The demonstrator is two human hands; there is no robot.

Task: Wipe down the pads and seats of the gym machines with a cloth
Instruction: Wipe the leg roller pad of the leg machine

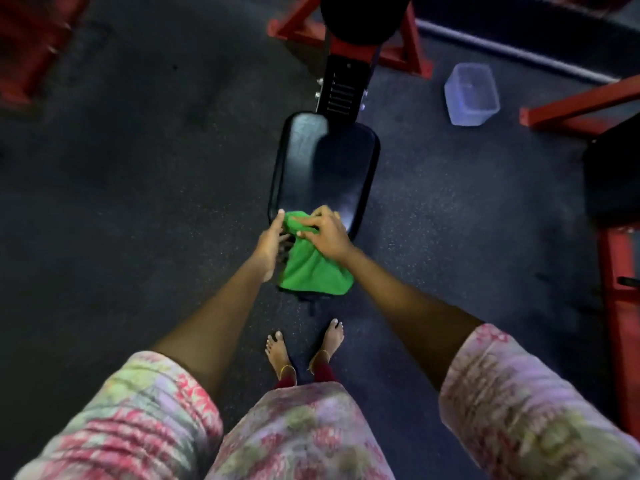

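Note:
A black padded seat (pixel 323 168) of a red-framed gym machine stands on the floor in front of me. A green cloth (pixel 311 268) hangs over the seat's near end. My right hand (pixel 327 233) grips the cloth's upper part, with its fingers curled into the fabric. My left hand (pixel 272 242) holds the cloth's left edge at the seat's near left corner; its fingers are partly hidden behind the cloth. A black round pad (pixel 363 19) sits above the seat at the top edge of the view.
A clear plastic container (pixel 471 93) stands on the dark rubber floor to the right of the seat. Red machine frames (pixel 571 105) lie at the right, top and upper left. Another black pad (pixel 613 174) is at the right edge. My bare feet (pixel 304 348) stand just behind the seat.

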